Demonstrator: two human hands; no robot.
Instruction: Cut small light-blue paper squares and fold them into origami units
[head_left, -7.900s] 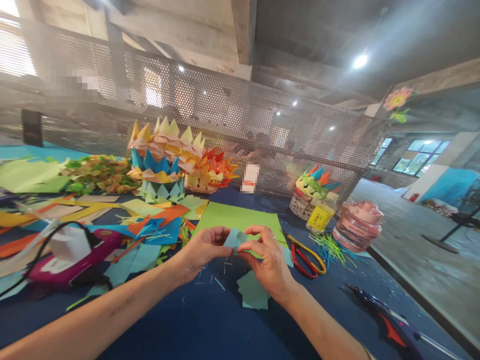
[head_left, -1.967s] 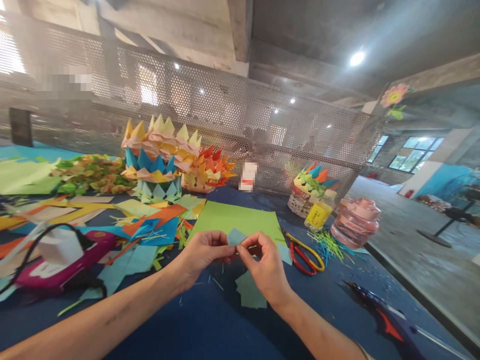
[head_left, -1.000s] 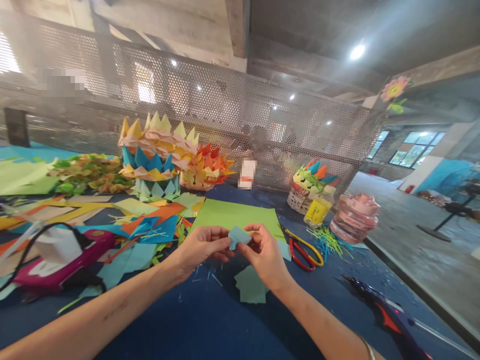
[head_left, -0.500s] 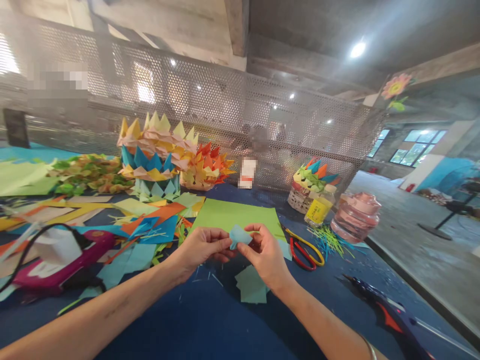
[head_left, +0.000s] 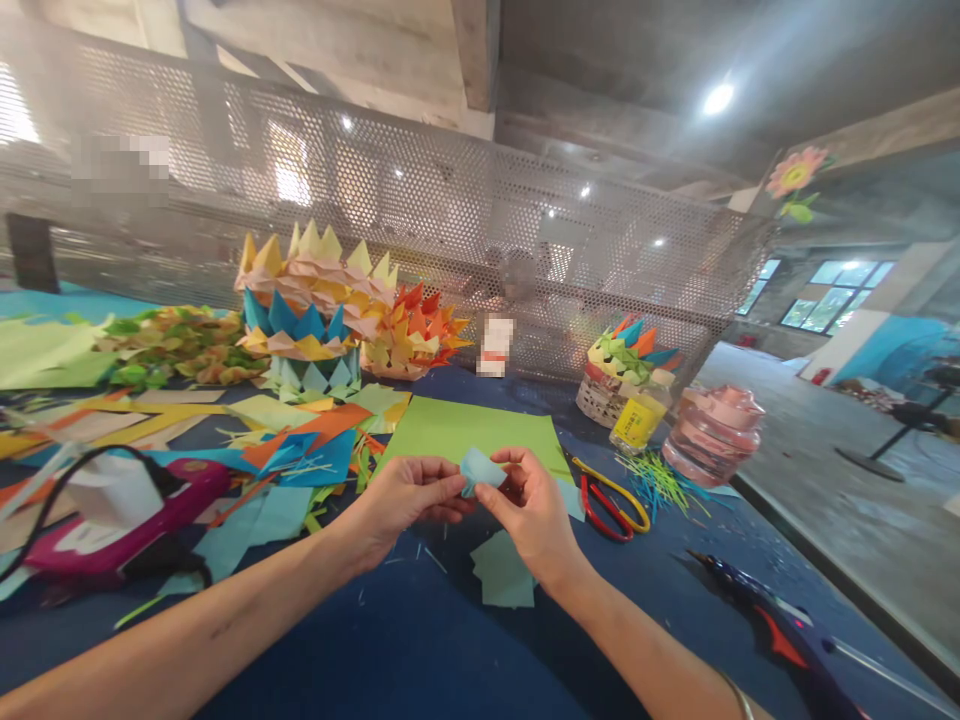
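A small piece of light blue paper [head_left: 480,471], curled or folded, is pinched between my two hands over the middle of the table. My left hand [head_left: 416,492] grips its left edge between thumb and fingers. On the right side, my right hand [head_left: 531,505] holds it the same way, with the thumb in front. Several light blue-green paper squares [head_left: 504,575] lie stacked just below my right hand. Behind my hands lies a green paper sheet [head_left: 472,425]. Scissors with red and yellow handles [head_left: 615,505] rest to the right of it.
A dark blue glue gun [head_left: 780,620] lies at the front right. Behind the scissors stand a yellow-labelled bottle [head_left: 641,412] and a pink bottle [head_left: 712,435]. Paper scraps [head_left: 300,450] and a magenta device [head_left: 127,520] cover the left. Folded paper crowns [head_left: 315,300] stand by the mesh panel [head_left: 420,220].
The light blue paper has tilted slightly between my fingers. Both hands stay in nearly the same place, and the other things lie as before.
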